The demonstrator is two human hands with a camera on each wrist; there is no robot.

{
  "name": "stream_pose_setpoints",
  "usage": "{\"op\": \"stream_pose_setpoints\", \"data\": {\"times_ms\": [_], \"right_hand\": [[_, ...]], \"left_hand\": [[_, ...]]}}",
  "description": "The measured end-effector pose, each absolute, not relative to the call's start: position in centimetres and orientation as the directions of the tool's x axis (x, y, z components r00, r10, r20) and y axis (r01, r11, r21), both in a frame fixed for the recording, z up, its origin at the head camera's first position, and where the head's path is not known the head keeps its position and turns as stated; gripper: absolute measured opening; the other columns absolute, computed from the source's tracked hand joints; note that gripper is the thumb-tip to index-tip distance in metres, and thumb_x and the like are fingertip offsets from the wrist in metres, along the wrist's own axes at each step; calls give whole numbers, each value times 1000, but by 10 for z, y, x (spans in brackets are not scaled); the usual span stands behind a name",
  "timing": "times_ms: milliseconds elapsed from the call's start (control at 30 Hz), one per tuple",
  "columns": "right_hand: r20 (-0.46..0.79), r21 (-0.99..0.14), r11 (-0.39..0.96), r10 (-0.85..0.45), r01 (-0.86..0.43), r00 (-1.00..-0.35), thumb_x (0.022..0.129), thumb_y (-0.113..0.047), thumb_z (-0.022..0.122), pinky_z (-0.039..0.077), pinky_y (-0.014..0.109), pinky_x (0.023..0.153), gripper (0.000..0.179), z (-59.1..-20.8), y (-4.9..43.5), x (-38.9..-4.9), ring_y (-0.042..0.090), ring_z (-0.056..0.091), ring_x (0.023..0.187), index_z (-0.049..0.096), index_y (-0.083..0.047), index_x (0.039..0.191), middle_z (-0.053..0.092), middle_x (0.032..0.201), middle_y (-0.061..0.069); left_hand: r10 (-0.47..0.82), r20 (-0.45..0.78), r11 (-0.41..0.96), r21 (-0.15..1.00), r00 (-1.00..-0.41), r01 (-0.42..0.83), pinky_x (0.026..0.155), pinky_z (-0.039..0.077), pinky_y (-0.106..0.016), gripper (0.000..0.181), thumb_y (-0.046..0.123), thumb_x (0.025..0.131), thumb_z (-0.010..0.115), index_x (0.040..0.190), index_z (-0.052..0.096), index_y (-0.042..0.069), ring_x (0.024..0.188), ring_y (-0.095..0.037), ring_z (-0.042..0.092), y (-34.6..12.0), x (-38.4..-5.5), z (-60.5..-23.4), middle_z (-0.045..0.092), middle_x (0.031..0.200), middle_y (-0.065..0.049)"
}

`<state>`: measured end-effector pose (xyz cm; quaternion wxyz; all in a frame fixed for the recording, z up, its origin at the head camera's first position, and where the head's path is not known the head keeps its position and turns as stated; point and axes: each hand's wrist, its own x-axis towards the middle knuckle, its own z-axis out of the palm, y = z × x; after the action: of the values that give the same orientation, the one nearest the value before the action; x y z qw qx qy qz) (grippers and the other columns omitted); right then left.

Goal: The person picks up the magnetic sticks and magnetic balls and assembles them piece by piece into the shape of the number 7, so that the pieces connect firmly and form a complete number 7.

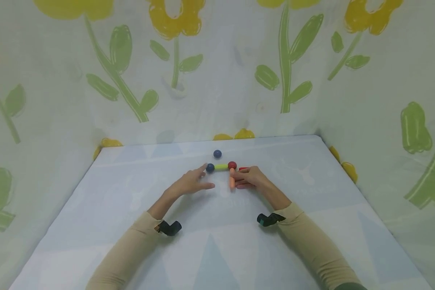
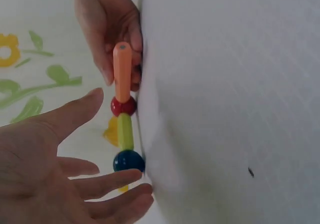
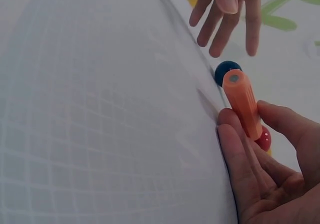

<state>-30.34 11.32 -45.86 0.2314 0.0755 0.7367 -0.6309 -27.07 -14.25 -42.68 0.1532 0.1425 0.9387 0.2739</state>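
Note:
My right hand pinches an orange magnetic-toy rod between thumb and fingers; a small grey disc shows at the rod's near end. Its far end meets a red ball. From that ball a yellow-green rod runs left to a dark blue ball, so the pieces form an L. Beside the blue ball is my left hand, fingers extended and thumb spread, with fingertips right at the ball. In the left wrist view, the left hand's fingers overlap the blue ball's lower edge.
A second dark blue ball lies farther back on the white table. Part of a red piece shows behind the right hand. Flower-patterned cloth walls border the table's back and sides.

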Motion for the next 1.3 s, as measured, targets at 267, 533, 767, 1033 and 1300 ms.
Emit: {"op": "stream_pose_setpoints", "data": {"times_ms": [267, 533, 767, 1033, 1300], "right_hand": [[-412, -906, 188, -199, 378, -889, 85, -34, 76, 59, 25, 70, 68, -458, 112, -302, 12, 73, 75, 51, 3, 136, 76, 89, 9], [-412, -908, 172, -203, 382, -888, 92, -39, 66, 59, 25, 69, 46, -458, 109, -302, 14, 75, 77, 68, -2, 119, 77, 94, 10], [-438, -895, 171, -177, 411, -881, 96, -32, 62, 59, 25, 68, 40, -456, 109, -300, 15, 75, 76, 66, -3, 122, 77, 91, 9], [-451, -886, 200, -158, 419, -879, 97, -27, 62, 59, 25, 69, 36, -455, 110, -301, 14, 75, 76, 64, -3, 123, 77, 90, 9], [-408, -908, 184, -194, 376, -892, 96, -19, 62, 59, 24, 69, 43, -457, 113, -299, 13, 74, 75, 56, 4, 132, 76, 94, 12]], "left_hand": [[448, -92, 703, 651, -889, 286, 97, 53, -43, 66, 41, 91, 68, 146, 44, 13, 120, -28, 61, -124, -270, -424, 65, 127, -12], [506, -38, 593, 741, -862, 316, 94, 54, -39, 55, 34, 93, 67, 141, 52, 13, 113, -25, 64, -108, -287, -443, 67, 122, -10], [529, -40, 450, 860, -847, 240, 89, 56, -34, 49, 26, 95, 65, 141, 53, 16, 114, -25, 65, -103, -292, -452, 65, 129, -10], [527, -48, 383, 905, -848, 187, 93, 54, -37, 47, 25, 94, 66, 139, 55, 19, 119, -24, 60, -100, -293, -454, 63, 133, -7], [500, -71, 358, 924, -863, 131, 100, 50, -41, 50, 29, 89, 73, 136, 58, 19, 122, -26, 59, -97, -297, -458, 63, 133, -5]]}}
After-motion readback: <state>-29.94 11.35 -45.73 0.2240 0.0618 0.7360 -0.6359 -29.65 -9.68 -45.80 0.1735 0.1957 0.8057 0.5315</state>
